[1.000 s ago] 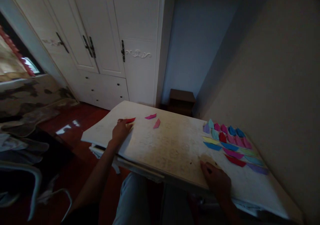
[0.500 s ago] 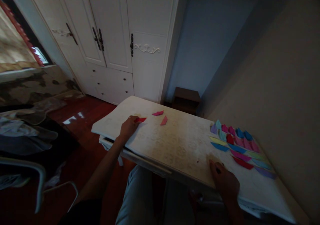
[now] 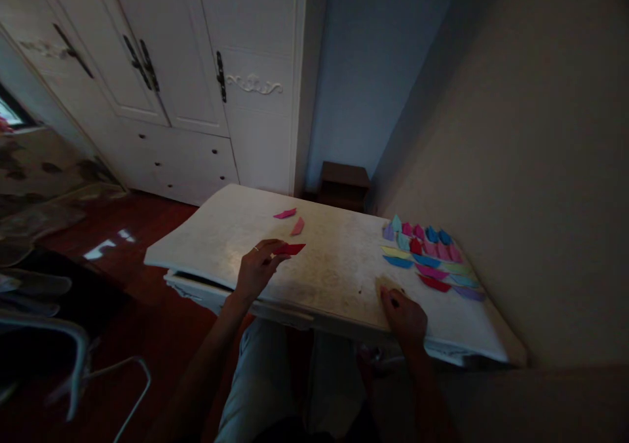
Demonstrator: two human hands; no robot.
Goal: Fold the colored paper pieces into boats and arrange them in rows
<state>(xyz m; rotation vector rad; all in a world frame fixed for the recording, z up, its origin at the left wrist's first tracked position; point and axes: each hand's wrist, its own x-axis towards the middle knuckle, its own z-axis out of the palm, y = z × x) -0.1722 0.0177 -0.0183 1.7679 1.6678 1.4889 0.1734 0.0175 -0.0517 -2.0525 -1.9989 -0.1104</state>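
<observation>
My left hand (image 3: 259, 267) pinches a red folded paper boat (image 3: 289, 249) between thumb and fingers, raised over the left half of the table. Beyond it on the tabletop lie a magenta paper boat (image 3: 285, 213) and a pink paper boat (image 3: 297, 226). My right hand (image 3: 405, 317) is curled closed near the table's front edge, with nothing visible in it. To its upper right, several colored paper boats stand or lie in rows, among them a red boat (image 3: 433, 282), a yellow boat (image 3: 396, 252) and a purple boat (image 3: 468, 293).
The white table (image 3: 339, 259) has a stained top and a bare wall (image 3: 531, 168) at its right. A white wardrobe (image 3: 260, 135) and a small brown cabinet (image 3: 344, 174) stand behind. At lower left is a white metal chair frame (image 3: 78, 364).
My left hand has drawn the red paper boat nearer to me and rightward along the table. The camera view has turned right. My right hand stays closed near the front edge.
</observation>
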